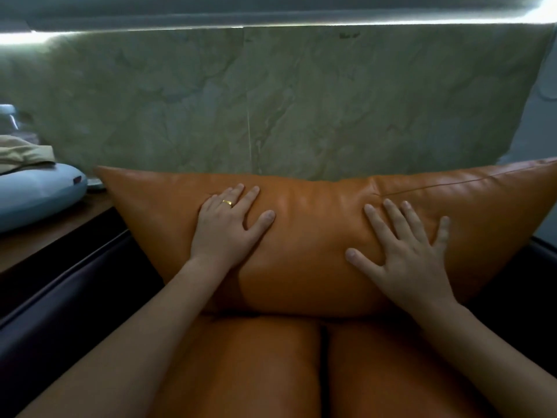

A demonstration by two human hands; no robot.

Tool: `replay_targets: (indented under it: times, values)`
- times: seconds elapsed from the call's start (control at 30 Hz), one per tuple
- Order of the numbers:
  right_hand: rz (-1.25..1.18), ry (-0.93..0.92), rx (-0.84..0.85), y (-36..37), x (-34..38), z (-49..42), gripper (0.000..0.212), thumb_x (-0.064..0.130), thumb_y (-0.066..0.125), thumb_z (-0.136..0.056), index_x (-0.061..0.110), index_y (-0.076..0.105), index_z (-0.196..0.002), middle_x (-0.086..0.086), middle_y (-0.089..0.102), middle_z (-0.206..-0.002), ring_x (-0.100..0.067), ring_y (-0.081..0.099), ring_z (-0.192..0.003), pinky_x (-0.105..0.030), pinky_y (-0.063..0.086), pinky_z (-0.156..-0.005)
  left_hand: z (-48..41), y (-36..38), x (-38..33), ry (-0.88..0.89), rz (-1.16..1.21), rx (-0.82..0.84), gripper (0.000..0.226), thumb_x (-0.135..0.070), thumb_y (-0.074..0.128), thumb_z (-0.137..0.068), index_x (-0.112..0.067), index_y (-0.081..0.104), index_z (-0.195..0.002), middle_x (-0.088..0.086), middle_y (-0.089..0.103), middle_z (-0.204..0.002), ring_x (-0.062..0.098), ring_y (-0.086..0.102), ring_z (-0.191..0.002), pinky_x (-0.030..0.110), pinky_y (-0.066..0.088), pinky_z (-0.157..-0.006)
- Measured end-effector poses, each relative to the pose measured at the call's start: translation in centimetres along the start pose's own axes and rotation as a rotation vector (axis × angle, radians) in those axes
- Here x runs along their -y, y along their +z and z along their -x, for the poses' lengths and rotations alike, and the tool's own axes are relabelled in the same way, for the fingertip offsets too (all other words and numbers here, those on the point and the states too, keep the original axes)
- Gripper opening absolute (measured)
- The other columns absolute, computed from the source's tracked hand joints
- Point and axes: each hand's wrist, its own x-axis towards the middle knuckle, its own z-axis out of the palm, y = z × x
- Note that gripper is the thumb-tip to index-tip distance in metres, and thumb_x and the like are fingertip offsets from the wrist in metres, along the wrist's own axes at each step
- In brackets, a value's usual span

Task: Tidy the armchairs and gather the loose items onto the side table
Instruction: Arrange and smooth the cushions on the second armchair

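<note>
Green marbled wall [271,101] at the back. The orange cushion [310,236] stands on the armchair seat [241,372], long axis running left-right, right in front of us. We press both palms flat on its face, fingers spread, gripping nothing: left hand [226,227] near centre, right hand [404,251] further right. The side table [45,236] sits to our left (blue pillow [33,194] & a cloth [24,152] on it), so the left hand's nearer.

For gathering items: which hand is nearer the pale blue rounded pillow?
Left. The left hand presses the orange leather cushion right of the pillow; the right hand, farther right.
</note>
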Motion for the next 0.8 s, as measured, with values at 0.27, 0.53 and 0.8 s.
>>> replay_targets:
  times: [0.27,0.53,0.8]
  values:
    - [0.038,-0.001,-0.062,1.5,-0.3,-6.3,0.086,0.088,0.014,-0.084,0.040,0.027,-0.154,0.000,0.030,-0.162,-0.024,0.021,-0.152,-0.070,0.003,-0.116,-7.1,2.5,1.4,0.057,0.027,0.001,0.072,-0.074,0.029,-0.091,-0.028,0.057,-0.139,0.006,0.058,-0.142,0.023,0.050,-0.134,0.045,0.035,-0.112]
    - [-0.031,0.027,0.045,3.8,-1.6,-15.2,0.084,0.086,0.012,-0.085,0.041,0.033,-0.151,-0.001,0.037,-0.158,-0.026,0.028,-0.148,-0.069,0.001,-0.117,-13.0,5.3,1.4,0.007,0.108,0.118,0.066,-0.077,0.033,-0.090,-0.035,0.063,-0.131,0.000,0.063,-0.136,0.027,0.054,-0.128,0.041,0.041,-0.104]
    - [-0.050,0.036,0.049,4.7,-1.1,-14.4,0.080,0.083,0.013,-0.086,0.041,0.037,-0.150,-0.005,0.044,-0.154,-0.030,0.035,-0.142,-0.068,0.000,-0.118,-12.0,6.0,1.2,0.001,0.127,0.059,0.061,-0.070,0.039,-0.093,-0.029,0.063,-0.132,0.003,0.063,-0.135,0.026,0.053,-0.129,0.035,0.041,-0.102]
